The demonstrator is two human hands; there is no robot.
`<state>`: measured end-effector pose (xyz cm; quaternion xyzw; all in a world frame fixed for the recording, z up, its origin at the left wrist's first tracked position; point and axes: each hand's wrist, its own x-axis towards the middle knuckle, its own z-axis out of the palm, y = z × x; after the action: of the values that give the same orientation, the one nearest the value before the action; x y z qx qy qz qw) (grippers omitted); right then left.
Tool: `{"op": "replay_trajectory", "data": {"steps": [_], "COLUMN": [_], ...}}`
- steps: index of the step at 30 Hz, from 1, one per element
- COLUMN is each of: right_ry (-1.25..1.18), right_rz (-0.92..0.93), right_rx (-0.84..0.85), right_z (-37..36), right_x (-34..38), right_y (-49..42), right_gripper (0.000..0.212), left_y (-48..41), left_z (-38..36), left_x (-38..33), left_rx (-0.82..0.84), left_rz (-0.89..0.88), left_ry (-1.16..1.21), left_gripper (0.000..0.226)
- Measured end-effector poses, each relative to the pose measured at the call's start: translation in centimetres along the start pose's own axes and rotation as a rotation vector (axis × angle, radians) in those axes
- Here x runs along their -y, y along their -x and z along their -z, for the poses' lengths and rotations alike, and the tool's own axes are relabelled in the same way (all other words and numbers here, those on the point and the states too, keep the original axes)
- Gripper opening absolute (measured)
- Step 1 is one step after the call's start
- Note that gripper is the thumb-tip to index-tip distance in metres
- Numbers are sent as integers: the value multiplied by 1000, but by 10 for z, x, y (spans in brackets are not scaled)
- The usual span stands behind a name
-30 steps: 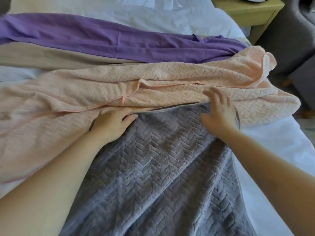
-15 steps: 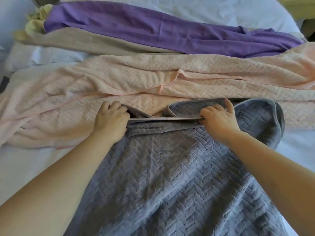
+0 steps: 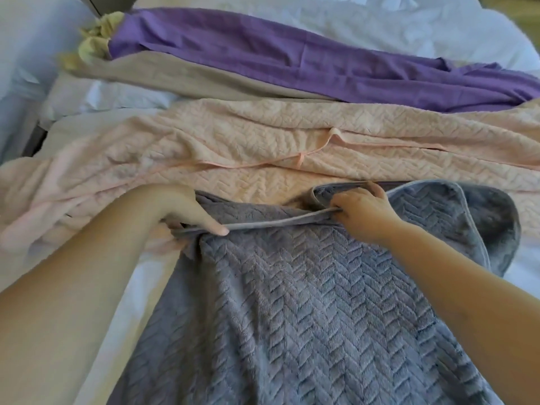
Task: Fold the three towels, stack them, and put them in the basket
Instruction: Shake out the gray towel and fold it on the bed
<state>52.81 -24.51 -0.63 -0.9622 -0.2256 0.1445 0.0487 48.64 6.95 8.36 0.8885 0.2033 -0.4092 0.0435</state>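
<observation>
A grey herringbone towel [image 3: 306,302] lies lengthwise down the middle of the white bed. Its far edge is doubled over towards me. My left hand [image 3: 181,209] grips that hemmed edge at its left end, thumb on top. My right hand [image 3: 362,211] pinches the same edge further right, beside a loose flap that hangs to the right. A pink herringbone towel [image 3: 248,147] is spread crosswise just beyond the grey one. Beyond that lie a beige towel [image 3: 187,77] and a purple cloth [image 3: 292,59]. No basket is in view.
The white bed sheet [image 3: 128,287] shows on both sides of the grey towel. A yellow-green bunched cloth [image 3: 99,42] sits at the far left, by the purple cloth's end. White bedding [image 3: 350,21] fills the far side.
Both hands went from lying on the towels to gripping the grey towel's far edge, and have drawn it towards me off the pink towel. The view has shifted left.
</observation>
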Motion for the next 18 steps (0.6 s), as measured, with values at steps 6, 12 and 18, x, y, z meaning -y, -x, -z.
{"op": "replay_trajectory", "data": {"steps": [6,12,18], "right_ry": [-68,-148,-115], "right_rz": [26,79,94], "right_rx": [31,40,153], "right_z": [-12,-9,-1], "right_x": [9,2,7], "right_y": [2,10,9], "right_gripper": [17,19,24], "left_y": [-29,-59,-54], "left_z": [-47,-67,-45], "left_x": [-5,-11,1], "left_rx": [-602,-351,-56], "left_rz": [-187,-296,-297], "left_ry": [-108,-228,350], "left_gripper": [39,72,64]}}
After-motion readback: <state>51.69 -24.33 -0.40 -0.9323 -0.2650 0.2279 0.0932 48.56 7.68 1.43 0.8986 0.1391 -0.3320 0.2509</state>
